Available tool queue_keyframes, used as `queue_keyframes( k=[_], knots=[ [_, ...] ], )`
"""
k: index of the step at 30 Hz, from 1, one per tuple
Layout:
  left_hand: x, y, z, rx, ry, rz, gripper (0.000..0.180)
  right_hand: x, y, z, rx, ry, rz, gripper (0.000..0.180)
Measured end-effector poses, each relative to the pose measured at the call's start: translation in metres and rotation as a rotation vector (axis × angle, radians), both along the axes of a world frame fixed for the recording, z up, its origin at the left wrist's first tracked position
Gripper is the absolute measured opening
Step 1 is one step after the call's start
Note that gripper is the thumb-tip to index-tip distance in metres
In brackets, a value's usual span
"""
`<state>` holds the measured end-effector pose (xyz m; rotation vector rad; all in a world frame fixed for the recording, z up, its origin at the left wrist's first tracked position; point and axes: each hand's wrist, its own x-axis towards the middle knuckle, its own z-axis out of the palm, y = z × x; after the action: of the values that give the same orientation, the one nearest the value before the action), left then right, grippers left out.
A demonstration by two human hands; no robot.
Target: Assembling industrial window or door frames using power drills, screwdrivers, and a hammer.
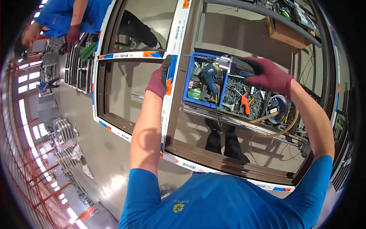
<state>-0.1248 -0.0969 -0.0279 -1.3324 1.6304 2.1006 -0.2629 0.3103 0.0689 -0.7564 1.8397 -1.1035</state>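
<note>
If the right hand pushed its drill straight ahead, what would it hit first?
The drill in the right hand would likely meet the brown frame bar first; its thin bit appears to end at or near it, but depth is unclear.

Frame (198, 152): across the centre of my view.
Left hand (157, 79): at its middle bar (173, 68), upper centre.
Right hand (272, 72): upper right, around a power tool (228, 65).
Bin (204, 104): I see it through the right opening, 1 drill (209, 74) inside, screws (235, 95) rightward.
Co-worker (76, 19): upper left.
</note>
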Motion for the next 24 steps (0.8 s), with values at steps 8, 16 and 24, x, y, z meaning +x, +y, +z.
queue_keyframes(
  k=[8, 16, 24],
  knots=[
    [-0.014, 0.020, 0.002, 0.265, 0.166, 0.113, 0.053, 0.001, -0.018, -0.020, 0.033, -0.003, 0.033, 0.066],
    [-0.015, 0.023, 0.005, 0.158, 0.220, 0.061, 0.054, 0.005, -0.023, -0.043, 0.023, 0.083, 0.019, 0.067],
    [-0.012, 0.002, -0.023, 0.256, 0.230, 0.139, 0.048, 0.004, -0.028, -0.045, -0.004, 0.040, 0.034, 0.068]
  ],
)
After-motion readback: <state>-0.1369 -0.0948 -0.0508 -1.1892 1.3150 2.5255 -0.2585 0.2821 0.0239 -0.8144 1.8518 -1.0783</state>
